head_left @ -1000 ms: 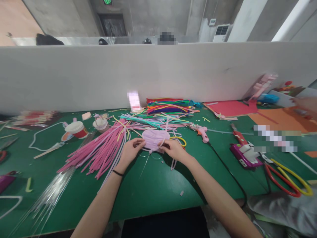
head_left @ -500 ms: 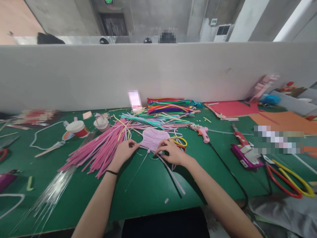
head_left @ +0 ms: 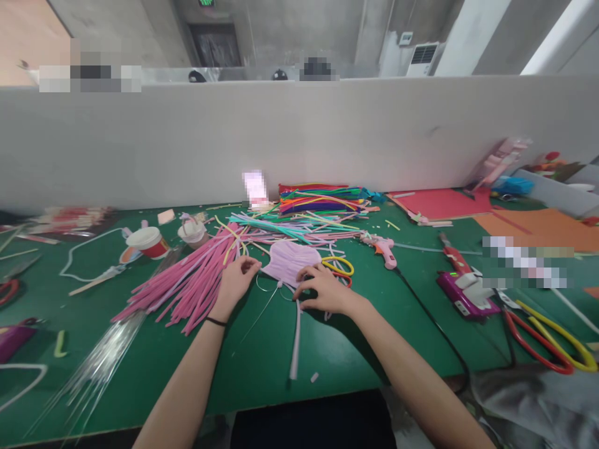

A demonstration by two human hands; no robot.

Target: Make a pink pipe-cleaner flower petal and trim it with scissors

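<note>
A lilac piece made of pipe cleaners laid side by side (head_left: 291, 260) lies on the green table, with thin wire loops and a small lilac knob at its lower edge. My left hand (head_left: 238, 280) is closed in a pinch at the piece's left corner; whether anything is between the fingertips is hidden. My right hand (head_left: 325, 290) rests over the piece's lower right part. Its thumb and index finger close on the upper end of a loose lilac pipe cleaner strand (head_left: 294, 349), which hangs toward the table's front edge. Yellow-handled scissors (head_left: 341, 266) lie partly behind the piece.
Pink pipe cleaners (head_left: 187, 280) fan out at left, beside clear-wrapped wires (head_left: 103, 349) and a paper cup (head_left: 147, 242). A pink glue gun (head_left: 386, 252) lies right, its cord trailing forward. Farther right are a purple power strip (head_left: 465, 296) and large scissors (head_left: 552, 340).
The lilac strand has swung from slanting right to pointing nearly straight toward me. My left hand has shifted slightly left and up; the right fingers have moved down onto the strand.
</note>
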